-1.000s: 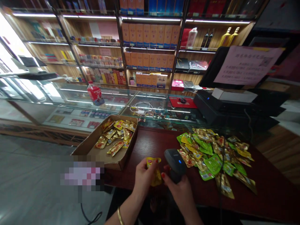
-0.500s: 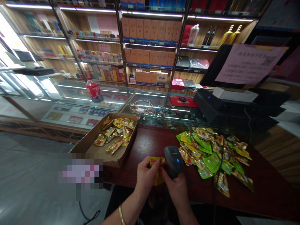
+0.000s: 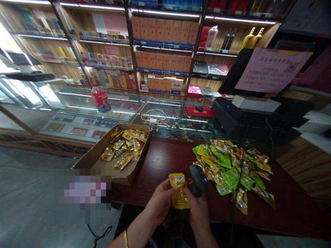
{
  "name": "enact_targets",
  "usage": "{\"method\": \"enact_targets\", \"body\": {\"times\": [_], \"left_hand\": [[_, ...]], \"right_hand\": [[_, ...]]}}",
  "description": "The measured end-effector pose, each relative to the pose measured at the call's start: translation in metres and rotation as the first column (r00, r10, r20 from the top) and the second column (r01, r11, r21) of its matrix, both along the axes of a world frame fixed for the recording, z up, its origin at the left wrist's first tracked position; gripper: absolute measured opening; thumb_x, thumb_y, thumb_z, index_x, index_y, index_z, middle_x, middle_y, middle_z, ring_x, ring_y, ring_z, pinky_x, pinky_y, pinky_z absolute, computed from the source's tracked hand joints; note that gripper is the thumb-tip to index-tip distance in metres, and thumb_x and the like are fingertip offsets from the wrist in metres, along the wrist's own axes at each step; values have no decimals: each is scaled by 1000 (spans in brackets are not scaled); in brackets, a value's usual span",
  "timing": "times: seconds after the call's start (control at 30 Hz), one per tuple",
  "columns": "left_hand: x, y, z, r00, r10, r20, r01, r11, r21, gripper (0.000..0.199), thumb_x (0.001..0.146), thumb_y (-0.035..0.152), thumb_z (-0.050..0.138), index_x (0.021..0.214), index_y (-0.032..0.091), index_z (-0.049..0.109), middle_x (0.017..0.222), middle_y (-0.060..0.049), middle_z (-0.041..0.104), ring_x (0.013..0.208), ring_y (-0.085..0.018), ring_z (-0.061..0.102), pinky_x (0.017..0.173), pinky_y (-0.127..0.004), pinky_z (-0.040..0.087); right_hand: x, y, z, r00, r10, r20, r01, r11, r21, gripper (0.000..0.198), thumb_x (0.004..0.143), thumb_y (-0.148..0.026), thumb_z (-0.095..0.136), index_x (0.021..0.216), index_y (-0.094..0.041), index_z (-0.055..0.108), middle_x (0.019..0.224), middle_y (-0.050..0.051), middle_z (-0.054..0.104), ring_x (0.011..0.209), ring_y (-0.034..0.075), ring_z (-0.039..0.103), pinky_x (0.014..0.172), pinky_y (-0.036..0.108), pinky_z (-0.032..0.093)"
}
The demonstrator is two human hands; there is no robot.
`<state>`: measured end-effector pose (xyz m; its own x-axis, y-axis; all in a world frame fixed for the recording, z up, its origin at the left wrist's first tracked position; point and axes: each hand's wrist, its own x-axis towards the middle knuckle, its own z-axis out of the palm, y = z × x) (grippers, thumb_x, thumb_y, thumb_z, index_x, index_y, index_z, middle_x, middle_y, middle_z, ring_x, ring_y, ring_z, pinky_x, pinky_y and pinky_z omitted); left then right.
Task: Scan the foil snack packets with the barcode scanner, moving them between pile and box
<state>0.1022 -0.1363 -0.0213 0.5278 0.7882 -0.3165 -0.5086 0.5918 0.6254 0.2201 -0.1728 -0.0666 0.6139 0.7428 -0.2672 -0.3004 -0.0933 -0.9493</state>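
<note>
Between thumb and fingers, my left hand [image 3: 161, 199] grips a yellow snack packet [image 3: 180, 201], held upright above the table's front edge. My right hand [image 3: 198, 208] is wrapped round a dark barcode scanner [image 3: 198, 181] with a small blue light, and its thumb touches the packet too. To the right lies a heap of green and gold snack packets [image 3: 231, 175]. On the left, a shallow cardboard box [image 3: 103, 171] contains several gold and yellow packets [image 3: 124, 161].
The dark red table [image 3: 162, 155] meets a glass display counter [image 3: 121, 103] bearing a red bottle [image 3: 100, 99], a white cable [image 3: 155, 115] and a mouse [image 3: 199, 108]. A monitor with a pink sheet [image 3: 271, 70] stands right. A black cord [image 3: 236, 193] crosses the packet heap.
The yellow packet has turned so that more of its face shows. The scanner has shifted right and its head has turned away to the right. The view has moved slightly.
</note>
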Motion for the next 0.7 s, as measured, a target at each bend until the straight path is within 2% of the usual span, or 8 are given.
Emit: {"method": "enact_targets", "body": {"times": [0.07, 0.13, 0.23, 0.37, 0.43, 0.53, 0.6, 0.7], "left_hand": [[-6, 3, -1, 996, 25, -89, -18, 996, 82, 50, 64, 26, 90, 110, 14, 73, 106, -14, 77, 91, -28, 74, 82, -35, 58], [-13, 11, -6, 968, 133, -211, -97, 980, 174, 48, 65, 28, 89, 108, 15, 74, 103, -12, 77, 87, -26, 74, 80, -35, 58], [-24, 26, -15, 900, 268, -344, -153, 933, 325, 44, 65, 29, 87, 106, 15, 74, 100, -10, 78, 87, -25, 73, 80, -33, 58], [-37, 38, -22, 830, 330, -450, -111, 888, 446, 44, 67, 29, 80, 108, 15, 74, 102, -9, 79, 91, -27, 73, 82, -36, 59], [-40, 40, -23, 766, 368, -527, -72, 863, 500, 40, 68, 27, 76, 107, 15, 75, 101, -8, 79, 92, -27, 73, 84, -37, 59], [-42, 39, -23, 667, 418, -616, -10, 833, 554, 34, 69, 23, 72, 102, 16, 77, 99, -6, 80, 92, -27, 73, 86, -37, 57], [-41, 38, -24, 679, 414, -606, -19, 836, 549, 35, 68, 24, 73, 102, 16, 77, 99, -6, 80, 92, -28, 74, 86, -37, 58], [-39, 36, -26, 762, 375, -527, -84, 866, 494, 41, 65, 27, 79, 104, 15, 75, 101, -9, 79, 93, -28, 74, 85, -37, 58]], "right_hand": [[11, -4, 7, 997, -4, 82, 5, 1000, -10, 56, 60, -55, 88, 96, -14, 77, 98, 13, 84, 92, 34, 78, 74, 36, 64], [19, -13, 17, 988, 35, 151, -36, 999, 6, 55, 63, -60, 85, 93, -14, 80, 98, 14, 84, 91, 33, 79, 72, 33, 63], [24, -32, 28, 948, 190, 254, -195, 981, -5, 53, 71, -64, 79, 92, -15, 82, 93, 15, 84, 75, 29, 79, 61, 30, 63], [12, -55, 34, 876, 354, 328, -347, 934, -82, 57, 74, -72, 73, 79, -15, 81, 69, 13, 81, 59, 25, 77, 56, 29, 62], [4, -60, 37, 859, 400, 319, -377, 916, -136, 63, 73, -78, 69, 72, -15, 79, 60, 11, 78, 54, 25, 75, 52, 29, 60], [-5, -60, 44, 869, 414, 270, -384, 910, -157, 67, 70, -83, 66, 69, -16, 75, 58, 11, 77, 50, 24, 73, 48, 27, 58], [-6, -57, 48, 865, 419, 275, -391, 908, -153, 68, 70, -84, 65, 68, -16, 74, 59, 10, 77, 50, 23, 73, 47, 27, 58], [-3, -54, 46, 852, 427, 303, -391, 904, -174, 67, 73, -83, 63, 65, -17, 72, 55, 10, 75, 48, 22, 72, 46, 26, 56]]}}
